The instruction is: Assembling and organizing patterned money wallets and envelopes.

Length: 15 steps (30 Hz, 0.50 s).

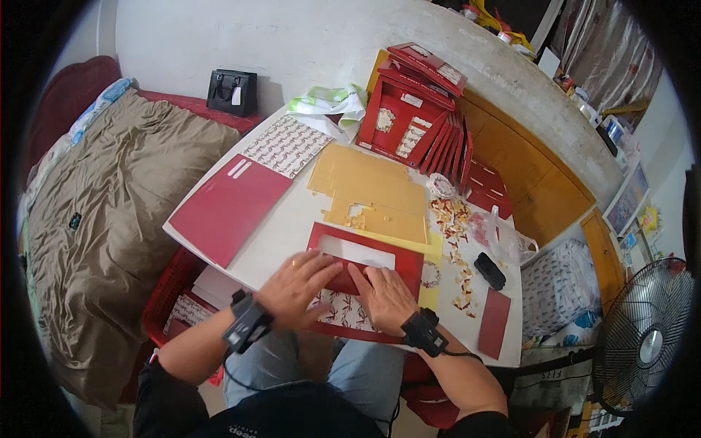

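Note:
On the table in front of me lies a red cardboard piece point(410, 264) with a rectangular white window point(358, 252) in its upper part. Lower down, a white area with a dark red printed pattern point(345, 310) shows between my hands. My left hand point(296, 283) rests on the left side of the cardboard, fingers stretched out and spread. At the right, my right hand point(387, 298) presses its fingertips on the red strip just under the window, with nothing visibly gripped. Both palms face down, and they hide parts of the cardboard. Wrist devices are strapped to both arms.
Yellow adhesive-looking sheets point(372, 191) lie beyond the cardboard. Red sheets point(230, 208) and patterned sheets point(286, 146) are at the left, red folded boxes point(409, 109) at the back. Small scraps point(461, 274), a black device point(489, 271) and a fan point(646, 339) are right.

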Tool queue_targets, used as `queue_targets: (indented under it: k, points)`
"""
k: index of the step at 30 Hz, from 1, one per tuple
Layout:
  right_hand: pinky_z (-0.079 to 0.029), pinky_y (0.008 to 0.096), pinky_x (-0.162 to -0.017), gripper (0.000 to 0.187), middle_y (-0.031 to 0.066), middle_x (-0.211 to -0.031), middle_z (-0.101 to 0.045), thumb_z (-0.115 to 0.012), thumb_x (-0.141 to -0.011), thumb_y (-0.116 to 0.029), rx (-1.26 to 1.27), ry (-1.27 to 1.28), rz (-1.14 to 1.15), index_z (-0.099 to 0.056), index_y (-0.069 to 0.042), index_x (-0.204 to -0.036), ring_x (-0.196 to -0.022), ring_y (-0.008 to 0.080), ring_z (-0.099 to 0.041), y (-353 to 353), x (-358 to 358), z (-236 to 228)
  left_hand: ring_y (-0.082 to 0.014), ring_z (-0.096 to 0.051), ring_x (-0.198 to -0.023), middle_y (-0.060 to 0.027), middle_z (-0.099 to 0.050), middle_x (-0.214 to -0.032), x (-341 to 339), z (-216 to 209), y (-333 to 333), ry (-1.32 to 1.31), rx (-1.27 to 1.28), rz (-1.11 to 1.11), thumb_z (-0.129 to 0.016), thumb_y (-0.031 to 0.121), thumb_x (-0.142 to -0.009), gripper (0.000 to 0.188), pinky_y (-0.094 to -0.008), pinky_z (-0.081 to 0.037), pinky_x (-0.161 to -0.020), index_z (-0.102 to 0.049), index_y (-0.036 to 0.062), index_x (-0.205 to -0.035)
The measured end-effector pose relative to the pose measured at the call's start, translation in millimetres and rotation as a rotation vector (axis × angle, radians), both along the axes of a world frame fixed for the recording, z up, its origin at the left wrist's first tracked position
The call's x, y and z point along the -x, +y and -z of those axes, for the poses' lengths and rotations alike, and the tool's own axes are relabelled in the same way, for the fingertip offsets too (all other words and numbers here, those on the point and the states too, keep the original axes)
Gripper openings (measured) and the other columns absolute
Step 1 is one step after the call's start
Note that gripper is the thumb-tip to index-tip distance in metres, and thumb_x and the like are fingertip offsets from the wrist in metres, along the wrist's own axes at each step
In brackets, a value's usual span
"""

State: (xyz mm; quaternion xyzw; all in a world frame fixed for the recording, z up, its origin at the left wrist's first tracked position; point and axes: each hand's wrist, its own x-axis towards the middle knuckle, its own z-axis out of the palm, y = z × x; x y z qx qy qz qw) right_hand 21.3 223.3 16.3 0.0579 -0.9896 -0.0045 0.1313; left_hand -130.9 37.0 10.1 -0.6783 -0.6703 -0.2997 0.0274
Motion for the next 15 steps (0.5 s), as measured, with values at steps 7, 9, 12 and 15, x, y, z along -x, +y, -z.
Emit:
queue_targets:
  k: [7,9,12,15]
  points:
    - [-0.044,0.0404,-0.086,0.068,0.0122,-0.103,-0.050,-0.065,-0.085,-0.031,0.055,-0.081,0.089,-0.038,-0.001,-0.139,-0.097,0.0291,-0.052,-5.1,-2.7,20.4,-0.0205,-0.057,-0.096,-0.0065,-0.060,-0.101,5.3,27.6,29.2,0.356,0.063,-0.120,-0.073,0.036,-0.074,0.062,-0.0363,-0.040,-0.094,-0.057,0.0059,-0.125]
    - [-0.044,0.0407,-0.086,0.061,0.0134,-0.103,-0.051,-0.064,-0.086,-0.030,0.109,-0.023,0.058,-0.042,-0.001,-0.135,-0.096,0.0304,-0.052,-2.6,-2.1,20.5,-0.0205,-0.057,-0.096,-0.0067,-0.059,-0.102,4.6,28.8,28.6,0.363,0.077,-0.131,-0.073,0.035,-0.074,0.062,-0.0362,-0.040,-0.094,-0.057,0.0059,-0.125]
    - [-0.044,0.0413,-0.086,0.047,0.0153,-0.101,-0.053,-0.062,-0.087,-0.027,0.308,0.044,-0.002,-0.052,0.000,-0.124,-0.095,0.0330,-0.052,19.3,5.4,21.0,-0.0206,-0.056,-0.099,-0.0070,-0.059,-0.105,2.5,24.7,30.5,0.384,0.075,-0.144,-0.071,0.032,-0.076,0.058,-0.0358,-0.041,-0.094,-0.057,0.0059,-0.126]
    - [-0.046,0.0428,-0.085,0.022,0.0168,-0.098,-0.061,-0.060,-0.087,-0.018,0.583,-0.001,0.067,-0.064,-0.002,-0.102,-0.095,0.0350,-0.057,44.3,24.4,9.0,-0.0213,-0.055,-0.101,-0.0071,-0.058,-0.108,-0.5,27.3,36.3,0.426,0.027,-0.145,-0.066,0.026,-0.080,0.050,-0.0356,-0.042,-0.094,-0.057,0.0057,-0.125]
